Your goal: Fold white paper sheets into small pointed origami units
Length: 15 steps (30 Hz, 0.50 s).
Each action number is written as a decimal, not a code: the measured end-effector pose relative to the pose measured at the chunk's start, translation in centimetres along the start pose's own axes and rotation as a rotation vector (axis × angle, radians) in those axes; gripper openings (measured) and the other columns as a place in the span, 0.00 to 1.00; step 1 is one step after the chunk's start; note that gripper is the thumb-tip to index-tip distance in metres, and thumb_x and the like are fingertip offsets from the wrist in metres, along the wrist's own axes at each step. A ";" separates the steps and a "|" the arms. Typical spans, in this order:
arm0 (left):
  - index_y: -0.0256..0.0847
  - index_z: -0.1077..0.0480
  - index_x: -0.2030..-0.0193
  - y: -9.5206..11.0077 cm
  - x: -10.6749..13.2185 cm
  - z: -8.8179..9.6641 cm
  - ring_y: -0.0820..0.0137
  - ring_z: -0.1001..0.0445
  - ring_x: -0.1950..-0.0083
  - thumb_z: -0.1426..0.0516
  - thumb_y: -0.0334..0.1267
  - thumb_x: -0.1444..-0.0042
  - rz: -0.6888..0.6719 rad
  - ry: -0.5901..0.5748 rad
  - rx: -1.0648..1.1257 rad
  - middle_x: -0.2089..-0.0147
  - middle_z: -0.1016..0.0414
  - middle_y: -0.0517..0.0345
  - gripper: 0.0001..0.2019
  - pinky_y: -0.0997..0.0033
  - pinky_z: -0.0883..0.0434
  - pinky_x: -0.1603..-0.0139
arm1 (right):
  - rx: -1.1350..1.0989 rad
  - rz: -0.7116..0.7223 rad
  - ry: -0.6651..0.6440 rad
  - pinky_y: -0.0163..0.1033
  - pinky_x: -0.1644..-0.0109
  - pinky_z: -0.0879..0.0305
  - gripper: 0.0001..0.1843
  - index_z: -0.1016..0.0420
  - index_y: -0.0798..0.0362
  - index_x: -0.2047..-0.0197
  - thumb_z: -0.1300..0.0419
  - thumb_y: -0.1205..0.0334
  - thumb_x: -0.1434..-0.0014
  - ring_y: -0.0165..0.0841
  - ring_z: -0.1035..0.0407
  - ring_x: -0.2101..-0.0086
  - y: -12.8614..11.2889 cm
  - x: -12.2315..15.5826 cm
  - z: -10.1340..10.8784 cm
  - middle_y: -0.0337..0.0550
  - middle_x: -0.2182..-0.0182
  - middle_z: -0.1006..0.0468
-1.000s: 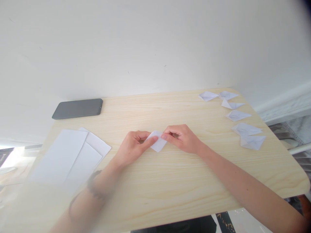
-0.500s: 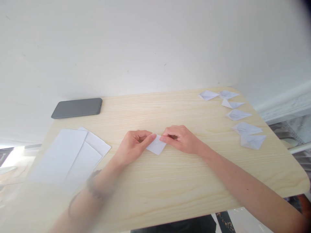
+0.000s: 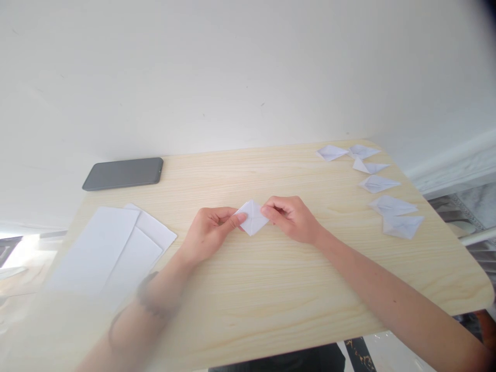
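Observation:
A small folded white paper (image 3: pixel 252 217) sits as a diamond shape at the middle of the light wooden table (image 3: pixel 271 289). My left hand (image 3: pixel 211 230) pinches its left corner with thumb and forefinger. My right hand (image 3: pixel 290 217) pinches its right corner, fingers curled. Both hands rest low over the tabletop, with the paper held between them.
Several folded white paper pieces (image 3: pixel 377 183) lie along the table's right side. A few flat white sheets (image 3: pixel 112 248) are stacked at the left. A dark phone (image 3: pixel 123 173) lies at the far left corner by the white wall. The table's rounded right edge drops off nearby.
The folded paper has been turned and lifted slightly, from a slanted flat shape into an upright diamond. Both hands kept their pinch and shifted a little away from me.

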<state>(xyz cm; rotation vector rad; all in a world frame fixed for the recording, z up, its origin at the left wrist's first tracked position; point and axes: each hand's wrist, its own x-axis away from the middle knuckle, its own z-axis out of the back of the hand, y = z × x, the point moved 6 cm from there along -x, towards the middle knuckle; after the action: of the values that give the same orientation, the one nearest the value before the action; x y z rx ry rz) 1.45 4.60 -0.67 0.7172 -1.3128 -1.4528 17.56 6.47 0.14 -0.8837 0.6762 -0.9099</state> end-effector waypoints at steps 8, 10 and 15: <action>0.36 0.24 0.64 0.0 -0.2 0.4 0.65 0.26 0.60 0.46 0.49 0.44 0.042 0.079 0.052 0.64 0.21 0.55 0.17 0.72 0.33 0.61 | -0.052 -0.054 -0.041 0.32 0.76 0.48 0.15 0.32 0.55 0.75 0.47 0.55 0.41 0.24 0.43 0.80 0.2 0.0 0.1 0.36 0.81 0.31; 0.37 0.26 0.63 0.1 -0.3 0.7 0.67 0.26 0.62 0.46 0.48 0.44 0.021 0.155 0.080 0.64 0.21 0.55 0.16 0.74 0.33 0.62 | -0.082 -0.070 -0.126 0.31 0.76 0.47 0.14 0.31 0.54 0.74 0.46 0.56 0.42 0.24 0.41 0.79 0.2 0.1 -0.2 0.37 0.79 0.29; 0.38 0.30 0.60 -0.3 -0.1 0.8 0.73 0.29 0.72 0.43 0.50 0.47 0.081 0.226 0.083 0.72 0.23 0.59 0.17 0.77 0.35 0.72 | -0.096 -0.074 -0.212 0.30 0.77 0.47 0.13 0.33 0.55 0.77 0.45 0.59 0.44 0.24 0.41 0.78 0.2 0.2 -0.5 0.36 0.80 0.31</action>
<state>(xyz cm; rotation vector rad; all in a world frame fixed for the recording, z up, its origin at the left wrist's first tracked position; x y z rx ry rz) 0.65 4.93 -0.82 0.8472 -1.2178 -1.2202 17.34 6.16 -0.33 -1.0807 0.5098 -0.8405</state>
